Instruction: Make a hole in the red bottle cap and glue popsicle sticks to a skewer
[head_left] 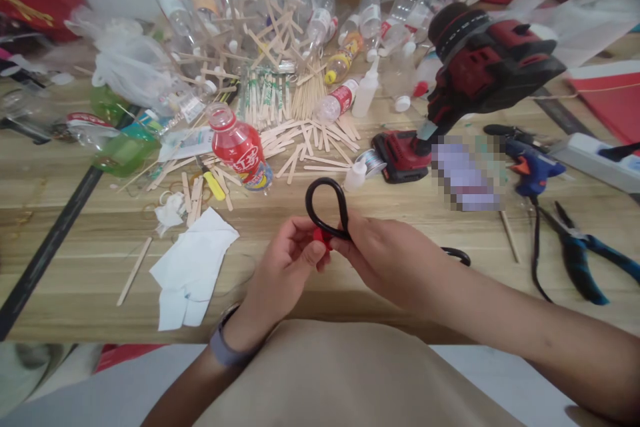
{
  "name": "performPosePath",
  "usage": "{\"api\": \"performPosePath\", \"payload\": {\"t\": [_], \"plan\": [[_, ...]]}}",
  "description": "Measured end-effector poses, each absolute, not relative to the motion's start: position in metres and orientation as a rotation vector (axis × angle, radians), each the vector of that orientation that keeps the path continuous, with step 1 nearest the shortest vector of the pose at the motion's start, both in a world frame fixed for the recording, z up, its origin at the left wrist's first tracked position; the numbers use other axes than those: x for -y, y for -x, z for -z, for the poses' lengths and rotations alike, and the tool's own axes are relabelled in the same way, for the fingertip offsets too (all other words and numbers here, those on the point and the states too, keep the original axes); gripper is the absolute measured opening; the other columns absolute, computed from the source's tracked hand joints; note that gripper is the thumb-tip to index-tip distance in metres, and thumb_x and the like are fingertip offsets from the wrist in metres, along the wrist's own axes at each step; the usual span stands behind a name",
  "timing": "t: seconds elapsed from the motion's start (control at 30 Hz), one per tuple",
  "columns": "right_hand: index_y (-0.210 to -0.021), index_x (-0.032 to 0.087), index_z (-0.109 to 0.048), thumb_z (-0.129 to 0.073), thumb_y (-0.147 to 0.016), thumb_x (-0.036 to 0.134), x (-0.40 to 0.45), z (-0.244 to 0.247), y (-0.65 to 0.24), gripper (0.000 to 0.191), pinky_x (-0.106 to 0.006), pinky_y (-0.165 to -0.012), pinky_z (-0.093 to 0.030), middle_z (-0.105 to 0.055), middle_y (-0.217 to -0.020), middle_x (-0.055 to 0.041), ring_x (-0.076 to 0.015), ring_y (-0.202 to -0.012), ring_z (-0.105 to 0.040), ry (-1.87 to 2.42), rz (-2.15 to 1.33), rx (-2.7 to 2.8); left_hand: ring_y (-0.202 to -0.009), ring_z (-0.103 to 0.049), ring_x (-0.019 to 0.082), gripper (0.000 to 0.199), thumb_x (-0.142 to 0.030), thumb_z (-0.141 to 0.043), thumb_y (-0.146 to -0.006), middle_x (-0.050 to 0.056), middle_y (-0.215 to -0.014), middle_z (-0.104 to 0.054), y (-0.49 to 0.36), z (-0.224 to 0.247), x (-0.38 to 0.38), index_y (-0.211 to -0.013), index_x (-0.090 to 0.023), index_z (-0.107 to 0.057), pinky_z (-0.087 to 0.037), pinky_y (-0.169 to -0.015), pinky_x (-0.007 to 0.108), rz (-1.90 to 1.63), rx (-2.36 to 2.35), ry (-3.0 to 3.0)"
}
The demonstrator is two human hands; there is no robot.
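Just above the table's front edge, my left hand (287,257) pinches a small red bottle cap (321,236) between thumb and fingers. My right hand (380,247) is closed on a black flexible tube (311,199), which bends up into a loop over both hands and meets the cap. Whether the tube passes through the cap is hidden by my fingers. Another stretch of black tube (457,255) shows beyond my right forearm. An uncapped plastic bottle with a red label (243,150) stands upright ahead, left of the loop.
White paper pieces (193,270) and wooden sticks (134,271) lie left. Ahead are a small white bottle (355,175) and a cordless drill (480,73) on its battery. Pliers (580,250) and a blue glue gun (533,167) lie right. Plastic bottles (370,20) crowd the back.
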State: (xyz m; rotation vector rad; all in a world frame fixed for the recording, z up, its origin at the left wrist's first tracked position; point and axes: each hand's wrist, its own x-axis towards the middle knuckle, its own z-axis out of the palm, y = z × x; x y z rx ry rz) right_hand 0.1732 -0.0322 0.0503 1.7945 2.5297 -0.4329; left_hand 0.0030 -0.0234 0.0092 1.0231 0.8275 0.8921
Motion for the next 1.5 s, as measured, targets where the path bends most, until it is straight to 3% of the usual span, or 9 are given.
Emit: {"api": "performPosePath", "payload": {"t": [0.17,0.3,0.4,0.57,0.77,0.97,1.1,1.27,1.5], "plan": [[-0.094,0.014,-0.054,-0.038,-0.097,0.027,0.032,-0.051,-0.174,0.021,-0.029,-0.051,-0.029,-0.064,-0.075,-0.0080,-0.0215,-0.063,-0.060,-1.818,0.763,-2.542,-0.085,-0.065,0.014,0.019,-0.025,-0.068,-0.084,0.005,-0.099,-0.068,-0.001,0.000,0.030,-0.099,-0.019,-0.058,-0.053,-0.074,0.026,-1.084,-0.863,-1.273],[-0.085,0.017,-0.051,-0.040,-0.095,0.022,0.032,-0.055,-0.174,0.016,-0.028,-0.057,-0.036,-0.065,-0.078,-0.0063,-0.0187,-0.068,-0.061,-1.804,0.976,-2.593,-0.111,-0.062,0.018,0.023,-0.011,-0.066,-0.083,0.007,-0.117,-0.065,0.000,0.009,0.032,-0.102,-0.022,-0.060,-0.053,-0.089,0.031,-1.276,-0.750,-1.445],[-0.090,0.015,-0.051,-0.040,-0.095,0.023,0.033,-0.057,-0.173,0.015,-0.027,-0.055,-0.033,-0.066,-0.077,-0.0071,-0.0189,-0.066,-0.062,-1.834,0.878,-2.595,-0.106,-0.065,0.019,0.024,-0.011,-0.071,-0.079,0.005,-0.114,-0.067,0.000,0.006,0.031,-0.097,-0.023,-0.063,-0.056,-0.081,0.029,-1.322,-0.695,-1.395],[-0.105,0.012,-0.052,-0.048,-0.091,0.018,0.033,-0.057,-0.173,0.016,-0.028,-0.049,-0.021,-0.067,-0.076,-0.0065,-0.0189,-0.056,-0.060,-1.800,0.379,-2.628,-0.084,-0.069,0.016,0.011,-0.025,-0.073,-0.079,0.002,-0.096,-0.072,-0.002,-0.003,0.028,-0.085,-0.021,-0.064,-0.057,-0.075,0.030,-1.169,-0.851,-1.174],[-0.092,0.015,-0.052,-0.050,-0.085,0.009,0.033,-0.062,-0.177,0.009,-0.028,-0.050,-0.019,-0.066,-0.075,-0.0043,-0.0186,-0.060,-0.061,-1.654,0.285,-2.744,-0.081,-0.068,0.017,0.034,-0.032,-0.080,-0.071,0.002,-0.090,-0.073,0.002,-0.002,0.021,-0.101,-0.023,-0.067,-0.054,-0.073,0.028,-0.972,-0.823,-0.992],[-0.083,0.017,-0.051,-0.044,-0.085,0.007,0.032,-0.067,-0.179,0.012,-0.030,-0.049,-0.017,-0.062,-0.067,-0.0038,-0.0197,-0.056,-0.059,-1.531,0.154,-2.797,-0.080,-0.070,0.021,0.031,-0.041,-0.073,-0.078,0.007,-0.092,-0.074,0.005,-0.003,0.015,-0.097,-0.017,-0.070,-0.056,-0.077,0.035,-0.740,-0.734,-0.997],[-0.088,0.016,-0.053,-0.045,-0.085,0.009,0.031,-0.066,-0.179,0.010,-0.030,-0.049,-0.016,-0.064,-0.070,-0.0055,-0.0191,-0.058,-0.059,-1.543,0.199,-2.728,-0.068,-0.069,0.017,0.029,-0.037,-0.078,-0.073,0.004,-0.087,-0.074,0.002,-0.009,0.017,-0.094,-0.019,-0.069,-0.057,-0.068,0.031,-0.743,-0.731,-0.926],[-0.104,0.012,-0.053,-0.050,-0.087,0.013,0.035,-0.061,-0.178,0.018,-0.028,-0.049,-0.018,-0.066,-0.075,-0.0058,-0.0182,-0.057,-0.059,-1.599,0.385,-2.580,-0.073,-0.070,0.017,0.027,-0.028,-0.080,-0.073,0.001,-0.084,-0.074,0.001,-0.012,0.021,-0.096,-0.021,-0.068,-0.056,-0.071,0.028,-0.833,-0.782,-0.990],[-0.100,0.011,-0.056,-0.042,-0.095,0.025,0.038,-0.059,-0.173,0.021,-0.027,-0.050,-0.028,-0.065,-0.074,-0.0085,-0.0203,-0.060,-0.059,-1.735,0.628,-2.580,-0.077,-0.070,0.016,0.024,-0.025,-0.079,-0.073,0.001,-0.083,-0.073,0.003,-0.011,0.028,-0.093,-0.020,-0.066,-0.056,-0.068,0.024,-0.938,-0.898,-1.157]]}}
